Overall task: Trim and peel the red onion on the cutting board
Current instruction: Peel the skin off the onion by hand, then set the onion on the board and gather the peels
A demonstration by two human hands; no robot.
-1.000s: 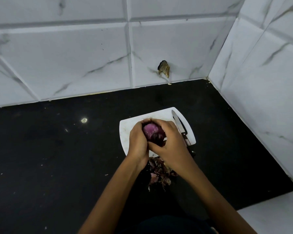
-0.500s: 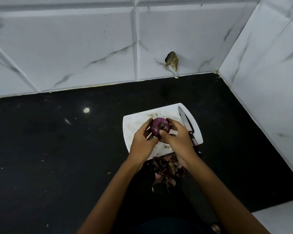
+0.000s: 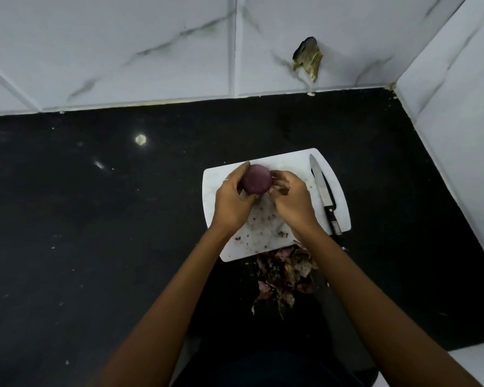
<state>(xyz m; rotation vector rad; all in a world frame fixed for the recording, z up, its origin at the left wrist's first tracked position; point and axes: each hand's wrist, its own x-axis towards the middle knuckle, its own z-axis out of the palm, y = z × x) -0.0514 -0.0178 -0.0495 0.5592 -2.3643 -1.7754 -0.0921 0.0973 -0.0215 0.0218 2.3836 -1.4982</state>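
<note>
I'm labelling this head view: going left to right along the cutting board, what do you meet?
Left hand → red onion → right hand → knife → right edge of the cutting board.

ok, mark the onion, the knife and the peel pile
onion (image 3: 256,179), head view, middle of its purple side
knife (image 3: 320,183), head view, mid-blade
peel pile (image 3: 285,275), head view, centre of the heap

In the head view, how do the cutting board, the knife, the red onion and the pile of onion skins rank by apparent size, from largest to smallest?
1. cutting board, clearly largest.
2. pile of onion skins and knife: unsure; the knife is longer but thin, and the pile lies nearer the camera.
3. red onion, smallest, partly hidden by the left hand.
</note>
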